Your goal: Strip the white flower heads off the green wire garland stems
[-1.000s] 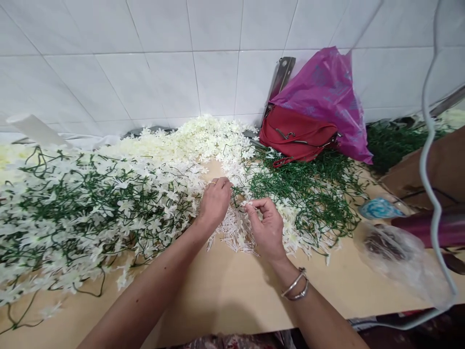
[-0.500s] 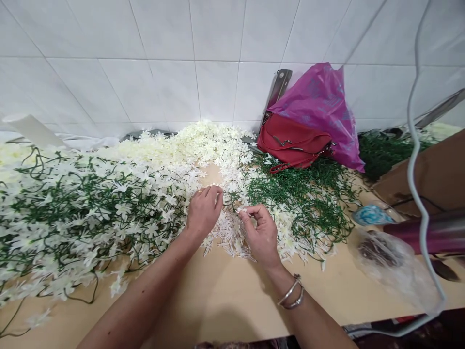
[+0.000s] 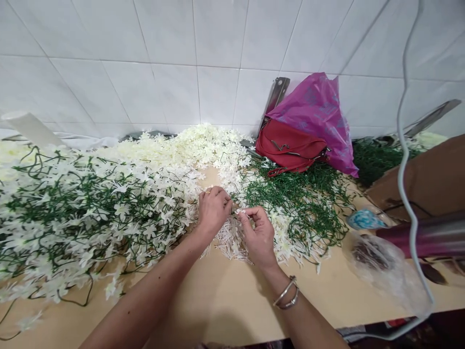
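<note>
Thumb and fingertips of my right hand (image 3: pixel 258 235) pinch a small white artificial flower (image 3: pixel 239 211). My left hand (image 3: pixel 214 209) is closed, its fingertips close beside that flower; what they grip is hidden behind the fingers. Under and between the hands lie loose white flower pieces (image 3: pixel 232 242) with thin stalks. To the right spreads a tangle of green plastic stems (image 3: pixel 312 208). A large heap of white flowers on green stems (image 3: pixel 90 208) covers the left side of the table. Cream-white blossoms (image 3: pixel 207 140) are piled behind the hands.
A red bag (image 3: pixel 290 145) and a purple plastic bag (image 3: pixel 319 106) lean at the tiled wall. On the right are a brown cardboard box (image 3: pixel 417 179), a clear plastic bag (image 3: pixel 395 276) and a hanging grey cable (image 3: pixel 403 160). A white roll (image 3: pixel 32 130) stands at left.
My left hand has moved right, closer to the flower in my right hand. The right hand keeps its pinch. The view has shifted slightly.
</note>
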{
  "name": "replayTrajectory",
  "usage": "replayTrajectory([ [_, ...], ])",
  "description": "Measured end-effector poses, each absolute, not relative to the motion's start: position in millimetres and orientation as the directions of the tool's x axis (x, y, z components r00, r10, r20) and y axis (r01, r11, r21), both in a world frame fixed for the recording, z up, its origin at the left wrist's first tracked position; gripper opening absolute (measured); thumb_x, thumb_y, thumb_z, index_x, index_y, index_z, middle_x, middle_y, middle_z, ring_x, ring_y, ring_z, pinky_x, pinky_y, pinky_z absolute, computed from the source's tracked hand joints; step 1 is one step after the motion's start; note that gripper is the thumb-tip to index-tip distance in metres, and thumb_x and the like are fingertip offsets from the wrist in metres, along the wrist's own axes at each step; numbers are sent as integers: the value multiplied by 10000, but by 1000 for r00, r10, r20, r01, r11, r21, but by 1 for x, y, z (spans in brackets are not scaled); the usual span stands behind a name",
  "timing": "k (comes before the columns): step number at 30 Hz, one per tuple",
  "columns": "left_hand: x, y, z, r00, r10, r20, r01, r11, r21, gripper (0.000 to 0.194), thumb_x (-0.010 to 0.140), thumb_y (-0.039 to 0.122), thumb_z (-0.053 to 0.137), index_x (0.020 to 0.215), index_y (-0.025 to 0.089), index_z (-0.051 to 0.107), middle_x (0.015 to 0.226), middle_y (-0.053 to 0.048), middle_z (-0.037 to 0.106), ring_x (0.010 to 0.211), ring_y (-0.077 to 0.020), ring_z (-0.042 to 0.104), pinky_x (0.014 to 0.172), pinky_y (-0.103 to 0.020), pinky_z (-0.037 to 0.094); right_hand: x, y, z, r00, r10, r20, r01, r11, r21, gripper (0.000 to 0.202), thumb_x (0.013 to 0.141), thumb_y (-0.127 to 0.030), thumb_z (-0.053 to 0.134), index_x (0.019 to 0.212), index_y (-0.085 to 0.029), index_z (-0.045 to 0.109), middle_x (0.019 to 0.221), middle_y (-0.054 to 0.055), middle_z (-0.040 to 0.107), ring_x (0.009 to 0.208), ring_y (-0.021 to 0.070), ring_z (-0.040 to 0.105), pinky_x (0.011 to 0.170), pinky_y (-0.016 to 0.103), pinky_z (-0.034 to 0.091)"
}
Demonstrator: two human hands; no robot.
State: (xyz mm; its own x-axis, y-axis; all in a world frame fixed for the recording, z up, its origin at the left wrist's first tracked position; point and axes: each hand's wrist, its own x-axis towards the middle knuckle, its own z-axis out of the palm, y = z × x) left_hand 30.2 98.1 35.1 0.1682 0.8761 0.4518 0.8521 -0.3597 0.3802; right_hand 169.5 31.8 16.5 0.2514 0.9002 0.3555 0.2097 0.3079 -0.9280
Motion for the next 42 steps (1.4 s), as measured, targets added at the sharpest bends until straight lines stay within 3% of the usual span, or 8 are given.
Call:
replayTrajectory([
  [6,2,72,49,51,868,495,505,-450,737,74,987,246,654,959,220,716,898,-17,760,829,-187,713,764,-305,543,168,29,16,261,902,345,165,310,-936,138,980,-369,672,932,-241,654,882,14,671,876,211,640,851,363,509],
  [14,-19,31,57,-80,953,292,252,-264,931,154,973,358,683,966,205,698,810,-5,703,739,-156,689,703,-258,531,166,26,21,225,896,383,118,365,-924,90,966,-307,683,913,-244,647,981,43,688,990,222,655,930,381,513],
  [18,-15,13,51,-72,964,256,195,-238,951,163,986,363,658,944,208,687,791,-3,683,753,-155,668,714,-253,517,166,29,22,113,924,365,15,366,-931,86,943,-288,711,900,-236,658,1288,102,682,1211,251,638,1061,429,483],
  [23,-18,-11,42,-30,986,165,185,-157,970,188,967,362,666,883,196,698,787,-9,681,759,-152,639,722,-244,506,164,29,19,21,984,177,-168,178,-969,160,906,-339,765,867,-241,645,923,26,726,837,181,689,840,330,541],
  [30,-32,-45,20,31,987,-156,-32,157,987,339,899,518,756,898,191,667,804,-13,689,810,-201,744,786,-293,577,169,24,36,-271,962,29,-203,-28,-979,276,812,-402,865,799,-219,658,878,-1,693,668,117,621,665,260,495],
  [35,-30,-56,17,-14,978,-210,-236,200,951,404,861,558,798,903,199,618,877,-45,769,855,-220,769,855,-342,613,176,26,41,-339,941,-5,-229,-87,-970,315,787,-430,892,788,-222,656,864,4,715,636,122,612,649,274,484],
  [39,-30,-56,21,-74,979,-192,-293,163,942,437,833,553,836,927,200,597,899,-59,805,860,-215,778,849,-332,615,183,26,50,-240,970,27,-277,-42,-960,301,780,-434,903,787,-232,679,875,12,730,717,148,629,719,290,501],
  [42,-28,-57,22,-83,982,-167,-302,135,944,390,873,517,814,941,203,594,918,-50,806,886,-207,782,872,-326,612,182,19,62,-201,978,49,-241,-1,-970,284,786,-416,900,777,-230,687,1136,46,730,991,192,677,903,324,507],
])
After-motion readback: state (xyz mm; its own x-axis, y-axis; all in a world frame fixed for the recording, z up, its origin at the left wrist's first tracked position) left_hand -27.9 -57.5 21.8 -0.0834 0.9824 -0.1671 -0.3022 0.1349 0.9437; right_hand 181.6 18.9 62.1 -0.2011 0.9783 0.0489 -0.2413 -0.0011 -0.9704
